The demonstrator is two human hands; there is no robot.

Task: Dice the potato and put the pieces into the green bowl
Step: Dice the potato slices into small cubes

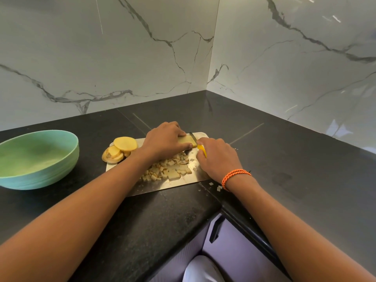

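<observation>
On a metal cutting board (175, 185) my left hand (164, 140) grips a stack of potato slices (186, 141) between thumb and curled fingers. My right hand (217, 157) grips a yellow-handled knife (201, 149), and its blade (193, 136) rests against the right end of that stack. A pile of diced potato (169, 167) lies on the board in front of my hands. Round potato slices (122, 148) are stacked at the board's left end. The green bowl (36, 159) stands to the left on the counter, with nothing visible inside.
The black stone counter (284, 159) fills a corner between two marble walls. A few stray potato bits (218, 187) lie on the counter right of the board. The counter's front edge and a cabinet handle (216, 228) are below.
</observation>
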